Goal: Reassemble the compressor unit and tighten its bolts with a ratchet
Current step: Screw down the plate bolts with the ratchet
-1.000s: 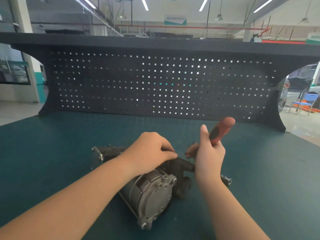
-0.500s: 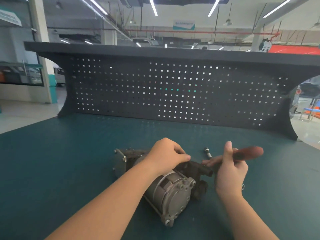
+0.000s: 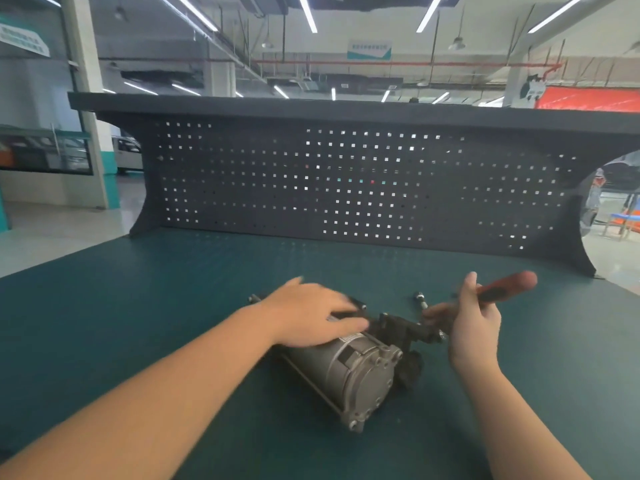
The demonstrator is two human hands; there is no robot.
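The grey metal compressor unit (image 3: 349, 372) lies on its side on the green bench mat, its bolted end cap toward me and a dark fitting block (image 3: 407, 329) at its far right. My left hand (image 3: 311, 315) rests flat on top of the cylinder, fingers spread and blurred. My right hand (image 3: 472, 322) is closed around the ratchet (image 3: 505, 285), whose red-and-black handle points up to the right; its head is hidden behind my fingers near the dark fitting. A loose bolt (image 3: 420, 299) lies on the mat just beyond the unit.
A dark pegboard back panel (image 3: 346, 188) closes off the far edge of the bench. The green mat (image 3: 138, 306) stretches wide on both sides of the unit. Workshop floor and a blue chair show past the right end.
My left hand has opened from a pinch at the top of the unit to a flat palm on the cylinder. The ratchet handle has swung down to the right. The view has shifted.
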